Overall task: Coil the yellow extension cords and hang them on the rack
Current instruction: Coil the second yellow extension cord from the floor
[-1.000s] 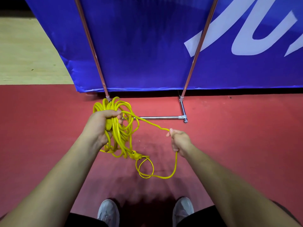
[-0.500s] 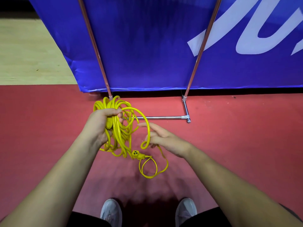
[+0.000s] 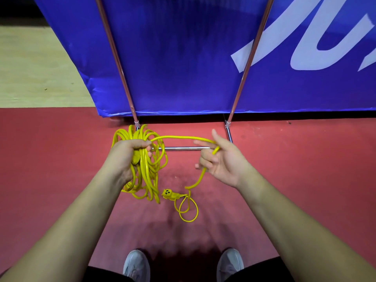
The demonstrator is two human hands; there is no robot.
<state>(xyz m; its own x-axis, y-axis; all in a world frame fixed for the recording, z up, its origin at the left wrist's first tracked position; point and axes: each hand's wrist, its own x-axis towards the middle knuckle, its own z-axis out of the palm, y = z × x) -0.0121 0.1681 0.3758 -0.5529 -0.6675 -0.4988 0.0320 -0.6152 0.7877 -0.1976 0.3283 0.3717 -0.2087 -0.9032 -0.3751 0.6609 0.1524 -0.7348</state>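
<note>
A yellow extension cord [image 3: 149, 174] hangs as a bundle of several loops from my left hand [image 3: 127, 153], which grips the loops at their top. One strand runs from the bundle to the right and passes through my right hand [image 3: 220, 159], palm up, its lower fingers curled round the cord and its thumb and forefinger stretched out. Below that hand the cord's tail drops to a small loop and the yellow socket end [image 3: 170, 195], which dangle above the floor. The metal rack [image 3: 184, 148] stands just beyond, its two poles rising at left and right.
A blue banner [image 3: 183, 58] hangs behind the rack's poles. The floor is red mat [image 3: 50, 159], with pale wooden floor [image 3: 30, 68] at the back left. My two grey shoes [image 3: 136, 265] show at the bottom edge.
My right hand first came in to the bundle, then moved back out to the right, drawing out a new strand. The dangling tail has grown shorter. My left hand kept its grip.
</note>
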